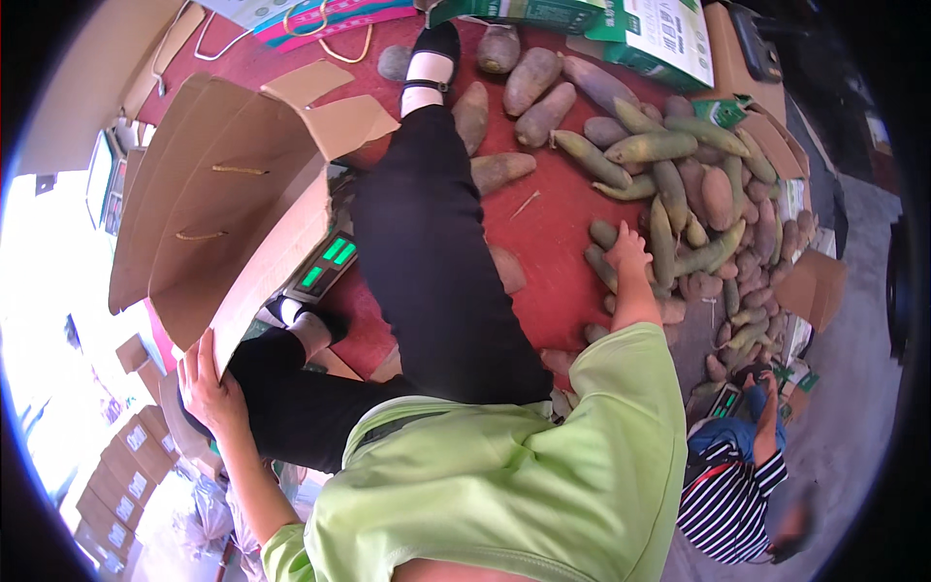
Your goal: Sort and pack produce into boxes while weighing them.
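My left hand (212, 392) grips the lower edge of an upright cardboard box (211, 145) with its flaps unfolded, fingers over its wall. The box stands beside a scale (328, 264) with a green lit display. On the right, my right hand (630, 249) is at the near-left side of a heap, its fingers apart beside a short green radish (603, 233); I cannot tell whether they touch it. Long green radishes (652, 147) lie there among brownish-purple root vegetables (532, 80), perhaps sweet potatoes. My trousered leg stretches across the red surface (543, 228) between my hands.
Green-and-white cartons (659, 39) and a bright gift bag (339, 21) line the far edge. Another person in a striped shirt (732, 495) works at lower right near a second scale (723, 400). Stacked cardboard boxes (126, 475) and plastic bags (202, 509) stand at lower left.
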The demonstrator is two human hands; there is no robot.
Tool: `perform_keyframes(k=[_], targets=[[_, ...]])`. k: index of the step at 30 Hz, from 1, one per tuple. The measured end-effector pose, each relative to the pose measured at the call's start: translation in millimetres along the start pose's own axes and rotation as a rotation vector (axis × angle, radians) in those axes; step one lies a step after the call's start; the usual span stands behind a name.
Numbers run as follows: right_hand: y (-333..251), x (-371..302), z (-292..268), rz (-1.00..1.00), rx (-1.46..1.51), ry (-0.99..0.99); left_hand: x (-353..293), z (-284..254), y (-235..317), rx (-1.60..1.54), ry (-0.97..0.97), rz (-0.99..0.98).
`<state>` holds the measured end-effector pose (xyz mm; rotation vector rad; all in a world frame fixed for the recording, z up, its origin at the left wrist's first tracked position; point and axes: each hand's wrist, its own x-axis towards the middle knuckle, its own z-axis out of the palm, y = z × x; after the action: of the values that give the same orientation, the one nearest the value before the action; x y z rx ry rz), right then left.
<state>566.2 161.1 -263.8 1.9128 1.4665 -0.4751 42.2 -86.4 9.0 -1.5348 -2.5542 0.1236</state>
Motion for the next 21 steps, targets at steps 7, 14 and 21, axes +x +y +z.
perform_keyframes(k=[7,14,21], targets=[[2.1,13.9,33.2,0.01,-0.107,0.13,5.9,0.6,3.0,0.008,0.006,0.029],[-35.2,-20.5,-9.2,-0.228,0.083,0.257,4.7,-3.0,2.5,-0.008,-0.019,0.016],[-72.9,-20.6,-87.3,-0.729,0.965,0.28,1.9,0.7,-1.3,-0.05,0.011,0.007]])
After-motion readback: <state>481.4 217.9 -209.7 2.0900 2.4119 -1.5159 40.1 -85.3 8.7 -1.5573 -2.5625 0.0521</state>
